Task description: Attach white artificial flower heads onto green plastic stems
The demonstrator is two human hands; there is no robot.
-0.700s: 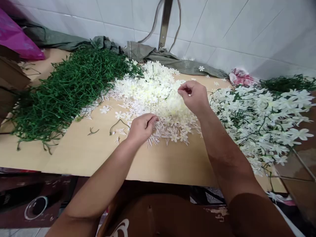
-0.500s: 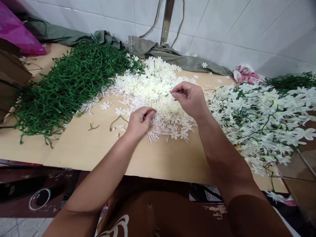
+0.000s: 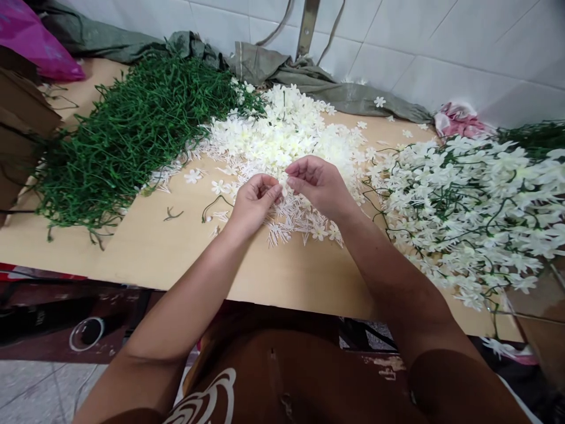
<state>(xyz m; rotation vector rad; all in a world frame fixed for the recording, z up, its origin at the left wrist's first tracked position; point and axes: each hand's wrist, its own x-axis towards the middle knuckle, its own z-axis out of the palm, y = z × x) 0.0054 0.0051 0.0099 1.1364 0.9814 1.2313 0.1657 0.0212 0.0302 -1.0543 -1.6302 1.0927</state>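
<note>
Right hand (image 3: pixel 318 185) has come down & left to meet left hand (image 3: pixel 253 200). Both pinch a small white flower (image 3: pixel 282 178) btwn fingertips, over loose flower pile (image 3: pixel 282 132) on tabletop (image 3: pixel 185 253).

What the left hand (image 3: pixel 253 203) and right hand (image 3: pixel 318 185) pinch between their fingertips is too small to tell. The heap of finished flower sprays (image 3: pixel 477 206) runs off the right edge, and the pink bag (image 3: pixel 39 44) is cut at the top-left corner.

Both hands, left hand (image 3: pixel 252 203) and right hand (image 3: pixel 318 185), pinch one small white plastic flower (image 3: pixel 282 178) (fingertips meeting) above the loose white flower pile (image 3: pixel 282 138).
</note>
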